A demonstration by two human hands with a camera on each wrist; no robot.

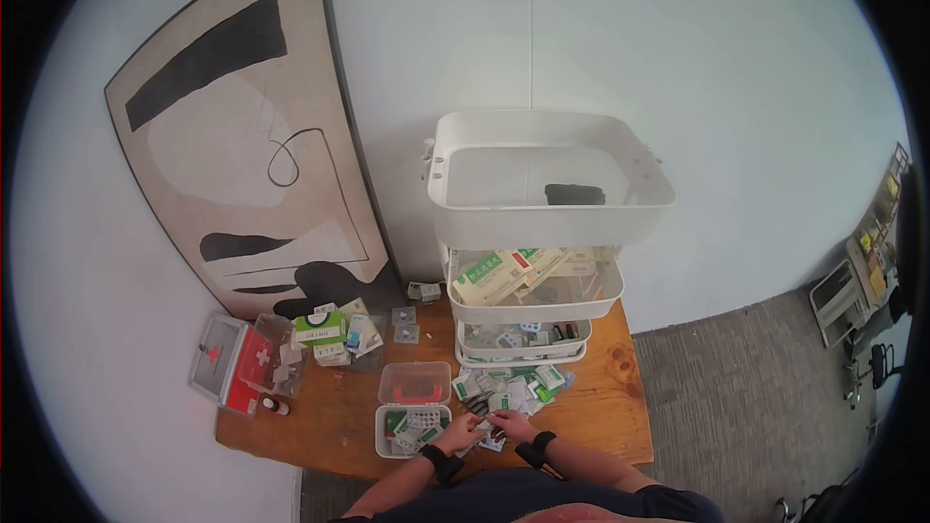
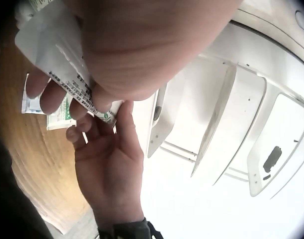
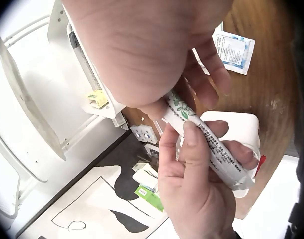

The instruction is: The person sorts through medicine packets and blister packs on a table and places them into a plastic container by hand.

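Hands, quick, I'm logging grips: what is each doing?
Left hand: gripping the white tube.
Right hand: pinching the same tube's end.

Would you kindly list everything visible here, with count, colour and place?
White printed ointment tube: one, white with green print, held by both hands.
White plastic tiered cart: one, white, back of table.
Medicine boxes: many, green-white, second tier.
Clear plastic bins: two, clear, left of hands.
First-aid case: one, red-grey, table's left end.
Wooden table: one, brown.
Abstract painting: one, beige-black, leaning on wall.
Left hand: grips tube.
Right hand: grips tube.
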